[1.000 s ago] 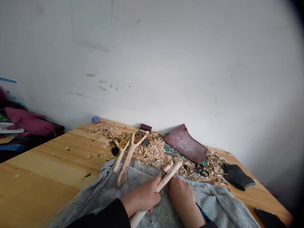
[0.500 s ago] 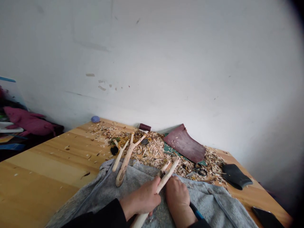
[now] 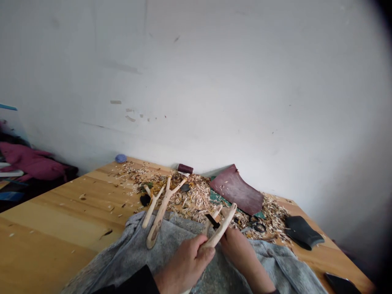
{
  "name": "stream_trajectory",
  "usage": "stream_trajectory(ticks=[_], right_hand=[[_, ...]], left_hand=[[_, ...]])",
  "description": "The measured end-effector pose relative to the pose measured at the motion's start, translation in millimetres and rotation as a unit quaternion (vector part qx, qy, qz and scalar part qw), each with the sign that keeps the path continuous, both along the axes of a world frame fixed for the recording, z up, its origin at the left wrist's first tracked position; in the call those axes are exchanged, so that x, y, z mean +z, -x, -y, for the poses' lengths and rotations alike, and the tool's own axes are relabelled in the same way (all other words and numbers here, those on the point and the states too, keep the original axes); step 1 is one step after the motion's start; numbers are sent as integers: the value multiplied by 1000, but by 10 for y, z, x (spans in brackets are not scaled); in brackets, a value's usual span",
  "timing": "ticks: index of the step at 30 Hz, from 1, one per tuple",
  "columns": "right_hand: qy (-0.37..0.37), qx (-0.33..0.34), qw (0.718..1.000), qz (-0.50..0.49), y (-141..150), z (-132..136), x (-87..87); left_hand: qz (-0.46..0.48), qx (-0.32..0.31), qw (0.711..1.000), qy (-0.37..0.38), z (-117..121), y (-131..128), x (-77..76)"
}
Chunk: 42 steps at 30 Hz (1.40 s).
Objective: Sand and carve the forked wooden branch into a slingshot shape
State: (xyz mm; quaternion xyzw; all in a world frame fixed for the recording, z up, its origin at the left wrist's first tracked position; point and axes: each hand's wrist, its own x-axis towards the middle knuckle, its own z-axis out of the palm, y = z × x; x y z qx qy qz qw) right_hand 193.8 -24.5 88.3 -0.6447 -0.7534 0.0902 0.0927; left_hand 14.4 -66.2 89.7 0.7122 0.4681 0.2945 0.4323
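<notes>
My left hand [image 3: 191, 259] is closed around a peeled, pale forked branch [image 3: 223, 228], shaped like a slingshot frame, its prongs pointing up and away. A dark knife blade [image 3: 213, 221] shows between the two prongs. Behind the right prong, my right hand [image 3: 237, 245] is closed on the knife, whose handle is hidden in the fist. Two other peeled forked branches, a larger one [image 3: 162, 212] and a smaller one [image 3: 152, 208], lie to the left, partly on the grey cloth [image 3: 119, 253] under my hands.
Wood shavings [image 3: 196, 196] cover the back of the wooden table [image 3: 55, 228]. Brown leather [image 3: 237, 190] lies over a green mat [image 3: 216, 197]. Nearby are scissors [image 3: 257, 225], a thread spool [image 3: 185, 168], a black piece [image 3: 303, 232] and a phone [image 3: 341, 283]. A wall stands behind.
The forked branch has tilted and shifted slightly right, with my left hand. My right hand has moved right and turned, and more of the dark blade shows between the prongs. The view has shifted slightly.
</notes>
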Motion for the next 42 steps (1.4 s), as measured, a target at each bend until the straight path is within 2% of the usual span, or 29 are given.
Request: stream_trajectory(ticks=[3,5,13,20,24,27,29,32,35,38,40,42], right_hand=[[9,-29,999,-17,-35,25,35],[5,-38,999,-23,-55,33,43],[-3,-14,995,-94,-105,32,20],[-7,-5,995,-100,-142,36,30],[-12,-25,995,-91,-249,-3,-24],[-10,-64,986,-151,-350,-16,1],[-22,-92,966,-240,-396,14,74],[-131,-97,909,-384,-407,116,220],[-243,-82,836,-485,-359,212,311],[-263,-79,788,-551,-307,210,296],[-243,-81,773,-581,-301,162,255],[-226,-86,762,-601,-323,111,221]], left_hand=[[-15,28,998,-61,5,-8,15],[-20,39,996,-77,-1,-12,9],[-29,36,997,-66,-16,-1,-22],[-36,49,996,-71,-38,9,-40],[-32,57,996,-57,-45,16,-47],[-3,73,996,-46,-63,14,-62],[52,87,995,-6,-81,13,-76],[182,109,974,84,-101,22,-81],[265,116,955,69,-101,40,-94],[239,107,964,47,-111,36,-188],[165,103,979,54,-142,18,-292],[94,101,990,29,-193,-1,-375]])
